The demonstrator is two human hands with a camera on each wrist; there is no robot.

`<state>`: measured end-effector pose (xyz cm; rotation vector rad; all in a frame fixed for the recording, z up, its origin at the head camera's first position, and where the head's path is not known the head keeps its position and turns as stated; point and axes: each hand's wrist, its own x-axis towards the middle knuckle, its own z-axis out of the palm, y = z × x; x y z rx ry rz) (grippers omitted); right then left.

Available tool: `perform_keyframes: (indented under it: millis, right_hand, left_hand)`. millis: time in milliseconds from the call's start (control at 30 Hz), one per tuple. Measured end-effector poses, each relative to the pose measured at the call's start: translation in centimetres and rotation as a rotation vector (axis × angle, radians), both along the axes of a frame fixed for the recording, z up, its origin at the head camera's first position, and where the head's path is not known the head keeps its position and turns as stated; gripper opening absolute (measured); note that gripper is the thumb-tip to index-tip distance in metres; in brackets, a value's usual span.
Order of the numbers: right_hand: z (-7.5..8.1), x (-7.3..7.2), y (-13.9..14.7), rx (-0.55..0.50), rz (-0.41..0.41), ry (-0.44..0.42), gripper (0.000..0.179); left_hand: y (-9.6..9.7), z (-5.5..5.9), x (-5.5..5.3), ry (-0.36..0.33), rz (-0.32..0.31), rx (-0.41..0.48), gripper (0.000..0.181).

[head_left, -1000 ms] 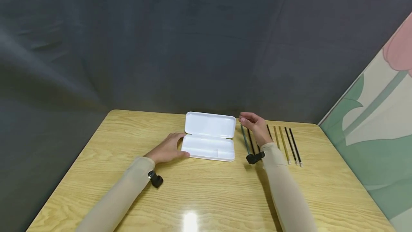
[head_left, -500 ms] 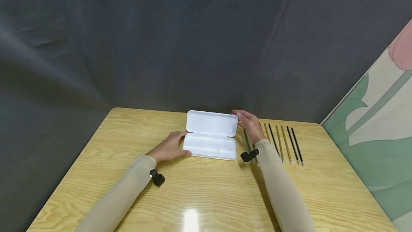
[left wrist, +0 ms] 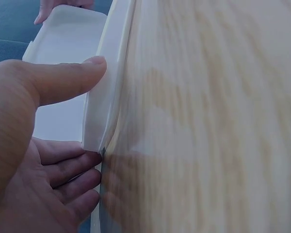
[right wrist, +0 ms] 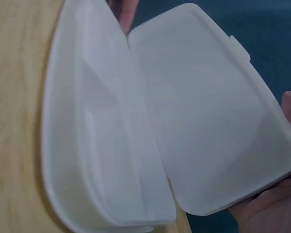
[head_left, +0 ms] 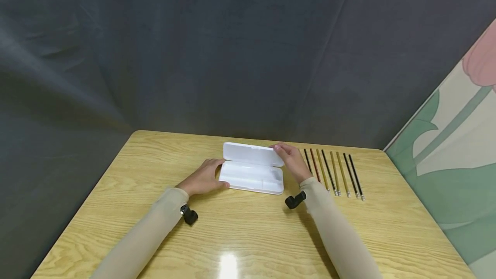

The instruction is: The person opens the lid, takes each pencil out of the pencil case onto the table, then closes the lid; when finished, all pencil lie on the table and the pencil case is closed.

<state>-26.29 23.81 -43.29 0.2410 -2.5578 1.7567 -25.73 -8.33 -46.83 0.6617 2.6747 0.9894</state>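
Observation:
A white pencil case (head_left: pixel 242 175) sits unfolded near the table's back edge, its tray flat and nothing lying in it. Its hinged lid (head_left: pixel 248 153) stands tilted up behind the tray. With thumb at the front and fingers at the back, my left hand (head_left: pixel 203 178) holds the tray's left end; in the left wrist view the thumb lies on the front wall. My right hand (head_left: pixel 292 162) grips the lid's upper right corner, its thumb on the inner side. The right wrist view shows the lid (right wrist: pixel 213 107) with that hand (right wrist: pixel 276 194) around its edge.
Several pencils (head_left: pixel 336 173) in black, red and yellow lie side by side to the right of the case, erasers toward me. Some are partly behind my right hand. A dark curtain (head_left: pixel 240 55) hangs behind the wooden table (head_left: pixel 248 231).
My right hand has moved left from above the pencils to the lid's corner and taken hold. The lid has tipped forward. The left hand has stayed at the tray's left end.

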Motion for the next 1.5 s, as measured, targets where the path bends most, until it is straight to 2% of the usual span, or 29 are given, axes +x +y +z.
perform_keyframes:
  millis: [133,233,333,533,667,733,833,900,967,1033,1100,1267,1367,1500]
  right_hand:
    - [0.0,0.9,-0.2,0.034,0.009,-0.011,0.048]
    - [0.0,1.6,-0.2,0.086,0.053,0.0,0.045]
    - [-0.2,2.5,-0.4,0.208,0.112,0.039,0.043]
    - [-1.0,3.5,-0.7,0.574,0.243,0.186,0.05]
    - [-1.7,3.6,-0.8,0.677,0.273,0.209,0.053]
    - [-1.9,3.6,-1.0,0.708,0.276,0.209,0.055]
    - [-1.9,3.6,-1.3,0.747,0.278,0.211,0.056]
    - [-1.8,3.6,-1.4,0.784,0.268,0.223,0.055]
    - [-1.7,3.6,-1.4,0.826,0.256,0.228,0.053]
    - [-1.6,3.6,-1.4,0.867,0.254,0.22,0.053]
    - [-1.5,3.6,-1.3,0.904,0.268,0.198,0.054]
    - [-1.6,3.7,-1.4,0.952,0.33,0.141,0.06]
    - [-1.5,3.7,-1.4,0.951,0.353,0.127,0.062]
    - [-1.4,3.6,-1.4,0.94,0.371,0.117,0.063]
  left_hand:
    - [0.2,-0.1,-0.1,-0.006,0.012,0.005,0.091]
    - [0.3,0.0,-0.2,-0.01,0.019,0.012,0.091]
    - [0.2,0.1,-0.3,-0.007,0.022,0.012,0.092]
    - [0.4,-0.3,-0.3,-0.015,0.061,0.072,0.092]
    - [0.2,-0.7,-0.3,-0.04,0.09,0.13,0.091]
    - [-0.2,-0.7,-0.2,-0.035,0.096,0.127,0.093]
    - [-0.7,-0.2,0.0,0.058,0.094,0.068,0.1]
    - [-0.6,0.4,0.1,0.16,0.072,-0.002,0.102]
    - [-0.2,1.0,0.1,0.247,0.036,-0.067,0.097]
    - [0.6,1.5,0.2,0.293,-0.019,-0.122,0.087]
    - [1.6,1.8,0.1,0.301,-0.073,-0.175,0.079]
    - [3.4,2.1,0.0,0.258,-0.168,-0.286,0.068]
    - [4.0,2.0,0.1,0.225,-0.192,-0.326,0.064]
    - [4.2,1.9,0.2,0.207,-0.181,-0.346,0.061]
